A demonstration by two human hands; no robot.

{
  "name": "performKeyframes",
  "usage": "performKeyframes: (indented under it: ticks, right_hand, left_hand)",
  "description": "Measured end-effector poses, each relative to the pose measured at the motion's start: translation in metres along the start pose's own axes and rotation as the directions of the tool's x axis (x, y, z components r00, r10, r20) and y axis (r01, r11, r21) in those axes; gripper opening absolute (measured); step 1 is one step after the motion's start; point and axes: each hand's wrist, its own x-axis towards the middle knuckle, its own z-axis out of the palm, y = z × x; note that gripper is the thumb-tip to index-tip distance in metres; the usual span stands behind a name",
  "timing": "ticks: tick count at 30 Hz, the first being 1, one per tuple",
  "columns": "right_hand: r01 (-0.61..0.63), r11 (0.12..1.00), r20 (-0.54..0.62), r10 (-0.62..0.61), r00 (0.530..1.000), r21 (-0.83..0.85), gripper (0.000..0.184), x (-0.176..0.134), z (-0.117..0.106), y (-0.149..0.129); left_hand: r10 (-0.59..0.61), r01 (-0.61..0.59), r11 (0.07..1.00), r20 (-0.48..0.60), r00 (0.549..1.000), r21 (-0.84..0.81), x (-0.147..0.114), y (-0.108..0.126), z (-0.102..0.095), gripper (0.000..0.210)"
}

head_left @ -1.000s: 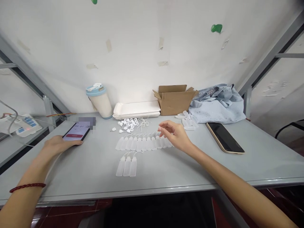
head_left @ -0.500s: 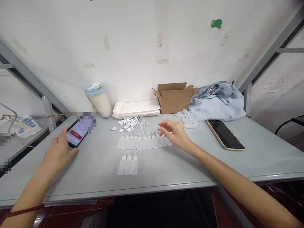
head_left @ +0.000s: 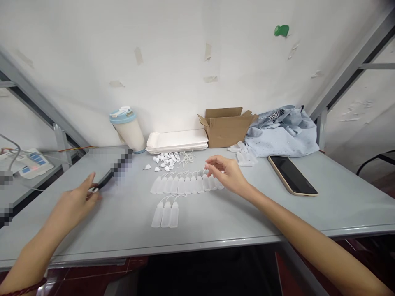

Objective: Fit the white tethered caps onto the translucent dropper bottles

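At the left of the table, my left hand (head_left: 75, 201) grips a dark smartphone (head_left: 107, 179) by its near end. The phone is tipped on its edge, and part of it is blurred out. My right hand (head_left: 226, 172) hovers over the right end of a row of small translucent squeeze bottles (head_left: 182, 186), its fingers loosely curved with nothing visible between them. Thin white strings trail from the bottle necks. In front of that row lie three more bottles (head_left: 166, 216) side by side. Small white caps (head_left: 168, 159) and a tangle of strings (head_left: 187, 158) lie behind the row.
Along the wall stand a cream tumbler with a blue lid (head_left: 128, 129), a stack of white envelopes (head_left: 177, 141), an open cardboard box (head_left: 228, 131) and pale blue cloth (head_left: 284, 133). Loose bottles (head_left: 245, 156) lie before the box. Another phone (head_left: 292, 175) lies at the right.
The phone in my left hand has tilted from screen-up onto its edge, and its screen no longer shows. My right hand has stayed in place.
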Motion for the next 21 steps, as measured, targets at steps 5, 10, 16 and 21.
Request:
performKeyframes:
  ticks: [5,10,16,21]
  right_hand:
    - [0.003,1.000,-0.009,-0.003,1.000,0.003,0.024,0.000,-0.001,0.000]
    - [0.010,1.000,-0.008,-0.010,1.000,-0.005,0.021,0.000,0.000,0.000]
    - [0.033,0.998,-0.006,-0.033,0.999,-0.053,0.014,0.004,-0.002,0.002]
    - [0.050,0.977,-0.033,-0.058,0.998,-0.209,0.010,0.014,-0.015,0.016]
  left_hand:
    - [0.016,-0.022,0.987,0.038,0.999,0.162,-0.005,0.008,0.001,0.053]
    - [0.059,-0.051,0.991,-0.057,0.997,0.126,-0.009,0.002,0.011,0.045]
    - [0.091,-0.056,0.989,-0.274,0.957,0.135,-0.005,0.030,0.017,0.049]
    - [0.273,-0.289,0.956,-0.193,0.943,-0.060,0.019,0.102,0.001,0.043]
